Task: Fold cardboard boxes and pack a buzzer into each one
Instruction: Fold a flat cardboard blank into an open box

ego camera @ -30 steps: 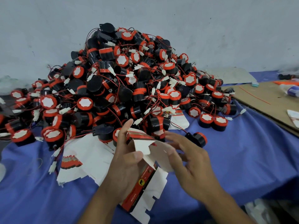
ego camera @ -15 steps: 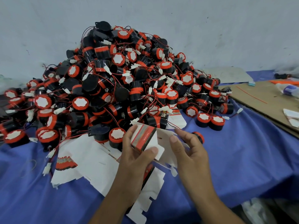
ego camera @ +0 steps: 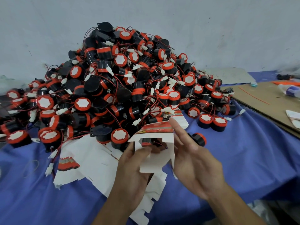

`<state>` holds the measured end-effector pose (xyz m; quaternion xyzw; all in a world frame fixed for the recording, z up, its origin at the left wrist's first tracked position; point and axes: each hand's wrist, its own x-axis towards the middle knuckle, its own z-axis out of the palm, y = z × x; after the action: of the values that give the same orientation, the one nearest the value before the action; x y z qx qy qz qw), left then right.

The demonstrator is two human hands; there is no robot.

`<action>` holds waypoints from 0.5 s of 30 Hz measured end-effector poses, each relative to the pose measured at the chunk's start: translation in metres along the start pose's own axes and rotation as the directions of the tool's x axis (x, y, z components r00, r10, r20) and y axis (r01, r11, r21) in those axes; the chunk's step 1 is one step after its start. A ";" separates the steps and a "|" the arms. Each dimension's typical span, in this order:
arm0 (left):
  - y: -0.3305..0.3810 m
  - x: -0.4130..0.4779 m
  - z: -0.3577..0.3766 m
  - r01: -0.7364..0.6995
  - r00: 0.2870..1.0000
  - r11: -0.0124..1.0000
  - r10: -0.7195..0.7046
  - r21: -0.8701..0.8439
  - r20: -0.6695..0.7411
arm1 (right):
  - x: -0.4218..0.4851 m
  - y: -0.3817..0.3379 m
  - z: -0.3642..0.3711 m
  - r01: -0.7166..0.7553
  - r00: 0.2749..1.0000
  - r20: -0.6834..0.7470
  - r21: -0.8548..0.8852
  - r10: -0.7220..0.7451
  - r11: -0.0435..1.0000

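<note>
A small white cardboard box (ego camera: 154,140) with a red printed top is opened into a tube, its open end facing me. My left hand (ego camera: 133,166) grips its lower left side, thumb on a bottom flap. My right hand (ego camera: 193,163) presses flat, straight fingers against the box's right wall. Through the box I see part of the buzzers behind it. A big heap of black-and-orange buzzers (ego camera: 123,85) with red wires rises right behind. One loose buzzer (ego camera: 198,138) lies just past my right fingers.
Flat white box blanks (ego camera: 87,159) lie spread on the blue cloth (ego camera: 243,159) under and left of my hands. A brown cardboard sheet (ego camera: 266,101) covers the right side, with a bottle (ego camera: 290,90) on it. A pale wall stands behind the heap.
The box was a flat blank a second ago; it has been pushed open into a tube and turned with its opening toward me. My right hand moved onto its right wall.
</note>
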<state>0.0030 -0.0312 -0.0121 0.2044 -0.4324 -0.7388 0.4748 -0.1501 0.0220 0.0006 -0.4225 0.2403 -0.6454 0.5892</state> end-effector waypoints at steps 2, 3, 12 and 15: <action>-0.003 -0.001 0.000 0.017 0.999 0.998 -0.014 0.058 -0.046 | -0.001 -0.002 -0.002 -0.006 1.000 -0.028 -0.182 0.001 0.983; -0.003 -0.002 0.001 0.019 0.998 0.997 -0.014 0.077 -0.055 | -0.001 -0.002 -0.002 0.003 0.999 -0.031 -0.267 -0.012 0.964; -0.012 -0.009 0.010 -0.054 0.997 0.760 0.080 0.648 -0.009 | 0.005 0.004 -0.002 0.012 0.924 -0.330 -0.475 -0.191 0.880; -0.001 -0.007 0.017 -0.061 0.994 0.625 0.111 0.778 -0.011 | 0.004 0.003 -0.003 -0.028 0.938 -0.314 -0.496 -0.149 0.868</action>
<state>-0.0064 -0.0174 -0.0051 0.3894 -0.7035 -0.4506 0.3877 -0.1510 0.0170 -0.0019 -0.4475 0.4821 -0.6444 0.3901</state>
